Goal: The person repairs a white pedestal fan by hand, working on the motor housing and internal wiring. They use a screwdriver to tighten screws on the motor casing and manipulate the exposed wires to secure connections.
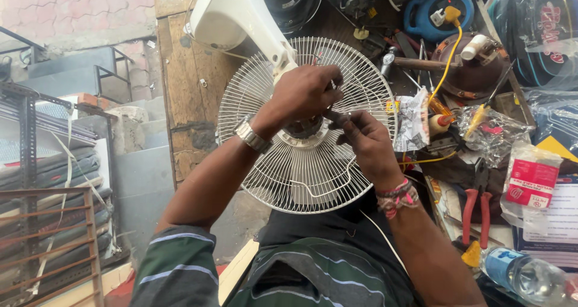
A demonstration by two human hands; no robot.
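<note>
A white wire fan guard (301, 174) lies face up in front of me, fixed to a white fan body (232, 12) that reaches away at the top. My left hand (307, 93), with a metal watch on the wrist, is closed over the dark hub at the guard's centre. My right hand (364, 141), with bead bracelets on the wrist, pinches a thin metal piece, perhaps a small tool, beside the left hand's fingers near the hub. What lies under the hands at the hub is hidden.
A cluttered bench on the right holds red-handled pliers (475, 213), a plastic bottle (530, 277), crumpled plastic bags (490, 129), a yellow cable (448, 60) and a blue cord reel (436, 12). A wooden board (186, 90) lies to the left, with metal racks (48, 162) beyond.
</note>
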